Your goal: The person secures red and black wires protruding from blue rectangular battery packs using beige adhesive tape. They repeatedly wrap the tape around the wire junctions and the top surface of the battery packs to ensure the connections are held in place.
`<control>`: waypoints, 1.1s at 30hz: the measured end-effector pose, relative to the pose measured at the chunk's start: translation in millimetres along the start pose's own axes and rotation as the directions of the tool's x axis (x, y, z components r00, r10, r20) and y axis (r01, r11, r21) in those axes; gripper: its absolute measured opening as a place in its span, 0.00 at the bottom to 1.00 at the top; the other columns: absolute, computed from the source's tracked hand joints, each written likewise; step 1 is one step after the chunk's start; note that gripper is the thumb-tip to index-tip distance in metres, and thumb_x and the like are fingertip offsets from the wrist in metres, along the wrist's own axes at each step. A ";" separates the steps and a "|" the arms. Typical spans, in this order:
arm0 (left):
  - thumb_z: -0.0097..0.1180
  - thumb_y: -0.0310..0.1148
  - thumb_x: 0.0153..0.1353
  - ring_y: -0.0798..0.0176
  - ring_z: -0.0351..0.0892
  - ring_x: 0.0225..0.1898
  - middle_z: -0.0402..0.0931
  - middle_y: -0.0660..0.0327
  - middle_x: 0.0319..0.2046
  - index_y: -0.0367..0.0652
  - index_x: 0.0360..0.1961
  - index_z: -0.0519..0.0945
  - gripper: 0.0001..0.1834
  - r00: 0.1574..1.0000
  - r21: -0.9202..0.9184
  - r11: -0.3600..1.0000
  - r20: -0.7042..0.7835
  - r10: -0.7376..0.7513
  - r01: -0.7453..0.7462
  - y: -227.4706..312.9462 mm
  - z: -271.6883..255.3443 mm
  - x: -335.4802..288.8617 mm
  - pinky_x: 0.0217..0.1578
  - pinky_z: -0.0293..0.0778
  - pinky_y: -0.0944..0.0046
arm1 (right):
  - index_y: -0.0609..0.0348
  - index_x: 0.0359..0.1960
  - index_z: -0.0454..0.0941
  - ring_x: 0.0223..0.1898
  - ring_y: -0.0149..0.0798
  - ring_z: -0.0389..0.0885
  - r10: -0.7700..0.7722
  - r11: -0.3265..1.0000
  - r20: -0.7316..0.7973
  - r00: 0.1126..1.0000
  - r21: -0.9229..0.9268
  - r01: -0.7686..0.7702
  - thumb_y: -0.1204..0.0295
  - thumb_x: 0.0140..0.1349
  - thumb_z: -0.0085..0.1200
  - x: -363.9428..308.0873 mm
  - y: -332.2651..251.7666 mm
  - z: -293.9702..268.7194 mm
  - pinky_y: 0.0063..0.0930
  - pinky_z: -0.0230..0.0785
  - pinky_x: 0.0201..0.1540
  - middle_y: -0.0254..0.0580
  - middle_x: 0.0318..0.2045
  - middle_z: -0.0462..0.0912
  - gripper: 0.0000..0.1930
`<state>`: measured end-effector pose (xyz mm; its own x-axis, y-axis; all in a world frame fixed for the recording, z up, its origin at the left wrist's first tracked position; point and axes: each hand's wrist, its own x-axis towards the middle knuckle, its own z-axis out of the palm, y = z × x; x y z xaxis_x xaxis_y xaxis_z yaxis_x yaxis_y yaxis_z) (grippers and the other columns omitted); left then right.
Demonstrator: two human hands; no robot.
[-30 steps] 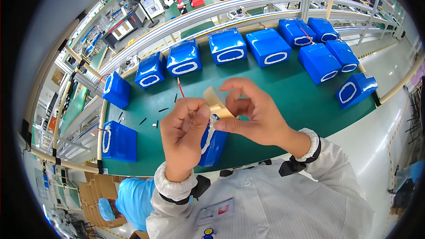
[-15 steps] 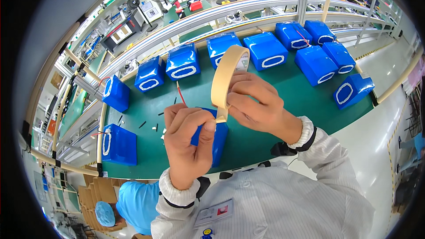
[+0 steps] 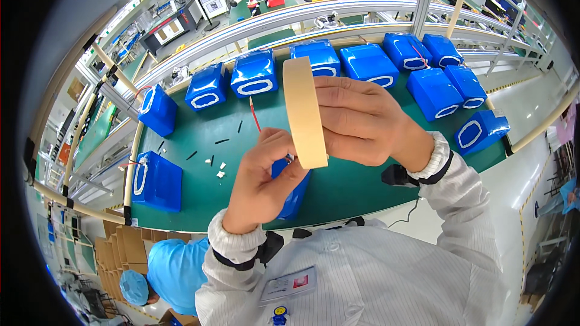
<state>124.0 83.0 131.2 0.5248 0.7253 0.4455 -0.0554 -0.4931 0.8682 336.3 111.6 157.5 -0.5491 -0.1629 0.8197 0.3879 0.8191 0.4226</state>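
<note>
My right hand holds a roll of tan masking tape upright, its fingers along the roll's right side. My left hand is closed in a pinch at the roll's lower edge; its fingertips are partly hidden, so what they grip cannot be made out. Behind this hand a red wire with a pale tip sticks up. Below the hands lies a blue wrapped battery pack on the green table, mostly covered by my left hand and the roll.
Blue packs with white oval rings line the table's far edge, among them one pack, with a cluster at right and another pack at left. Black and white scraps lie left of my hands. A person in blue is at lower left.
The roll has turned edge-on and come down against my left fingertips, hiding the short tape strip that showed between them. My right hand's back now faces up more. The view has shifted slightly.
</note>
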 end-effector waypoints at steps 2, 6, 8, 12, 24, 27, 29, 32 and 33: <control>0.60 0.25 0.63 0.64 0.74 0.37 0.82 0.62 0.33 0.37 0.41 0.84 0.06 0.997 -0.178 0.981 0.017 -0.081 0.083 0.0 -0.4 3.1 0.44 0.69 0.64 | 0.62 0.26 0.76 0.41 0.45 0.83 -0.042 0.999 0.007 0.999 -0.001 0.042 0.71 0.41 0.61 5.3 2.5 -1.1 0.39 0.82 0.50 0.40 0.32 0.77 0.11; 0.63 0.27 0.63 0.69 0.79 0.41 0.82 0.62 0.37 0.33 0.44 0.83 0.11 0.952 -0.382 0.872 0.112 -0.285 0.306 -6.5 -13.2 3.7 0.44 0.72 0.68 | 0.57 0.25 0.76 0.40 0.43 0.82 0.045 0.998 0.154 0.987 0.024 -0.049 0.71 0.42 0.62 15.4 5.2 -6.6 0.34 0.80 0.46 0.37 0.30 0.74 0.09; 0.63 0.27 0.62 0.70 0.79 0.41 0.82 0.62 0.37 0.34 0.45 0.83 0.11 0.940 -0.429 0.837 0.131 -0.315 0.341 -12.5 -16.9 4.0 0.43 0.72 0.69 | 0.57 0.27 0.78 0.40 0.43 0.81 0.092 0.987 0.204 0.975 0.109 -0.116 0.71 0.41 0.62 22.9 4.8 -7.4 0.34 0.79 0.43 0.37 0.31 0.74 0.10; 0.64 0.29 0.62 0.74 0.77 0.38 0.82 0.66 0.33 0.36 0.45 0.84 0.12 0.956 -0.382 0.876 0.113 -0.270 0.293 -18.1 -23.6 4.9 0.41 0.72 0.70 | 0.59 0.29 0.78 0.41 0.44 0.80 0.005 0.987 0.168 0.986 0.158 -0.032 0.72 0.43 0.64 35.4 4.7 4.6 0.41 0.78 0.44 0.38 0.32 0.75 0.11; 0.62 0.29 0.66 0.74 0.75 0.46 0.83 0.63 0.40 0.37 0.43 0.85 0.08 0.992 -0.195 0.977 -0.084 -0.099 0.081 -28.0 -26.0 -1.6 0.50 0.69 0.67 | 0.52 0.36 0.83 0.43 0.35 0.76 -0.135 0.989 0.199 0.971 -0.031 0.144 0.70 0.55 0.60 38.1 20.3 9.8 0.40 0.69 0.46 0.31 0.38 0.79 0.07; 0.65 0.26 0.60 0.54 0.70 0.39 0.81 0.62 0.29 0.39 0.39 0.85 0.06 0.911 0.464 0.863 -0.235 0.339 -0.201 -30.2 -21.3 4.4 0.45 0.66 0.58 | 0.53 0.38 0.84 0.43 0.38 0.78 -0.077 0.997 0.126 0.989 0.010 0.077 0.73 0.53 0.63 39.0 12.0 3.1 0.39 0.72 0.45 0.33 0.39 0.82 0.09; 0.66 0.25 0.57 0.52 0.68 0.40 0.81 0.62 0.31 0.41 0.38 0.86 0.08 0.813 0.670 0.715 -0.295 0.502 -0.198 -22.6 -10.2 5.3 0.44 0.65 0.58 | 0.55 0.37 0.84 0.40 0.40 0.79 0.157 0.985 0.076 0.985 0.059 -0.162 0.75 0.50 0.66 33.6 2.1 -5.8 0.38 0.73 0.42 0.36 0.37 0.83 0.11; 0.66 0.25 0.56 0.52 0.67 0.40 0.81 0.64 0.31 0.43 0.38 0.87 0.08 0.707 0.855 0.505 -0.287 0.646 -0.114 -25.7 3.2 4.0 0.45 0.65 0.57 | 0.61 0.36 0.83 0.33 0.43 0.81 0.557 0.796 0.072 0.827 0.236 -0.557 0.76 0.49 0.70 31.9 -28.6 -3.9 0.34 0.73 0.38 0.42 0.32 0.83 0.12; 0.66 0.25 0.56 0.52 0.67 0.40 0.81 0.65 0.31 0.43 0.37 0.86 0.07 0.702 0.882 0.465 -0.283 0.654 -0.078 -24.9 4.4 3.0 0.46 0.64 0.56 | 0.61 0.35 0.82 0.32 0.43 0.81 0.640 0.716 0.121 0.759 0.266 -0.646 0.75 0.51 0.70 30.2 -39.7 -5.5 0.33 0.73 0.38 0.42 0.31 0.83 0.11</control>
<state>130.7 95.3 109.9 0.0918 0.3222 0.9422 0.6821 -0.7097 0.1762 308.3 71.2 167.6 -0.2578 0.4672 0.8458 0.4354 0.8376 -0.3300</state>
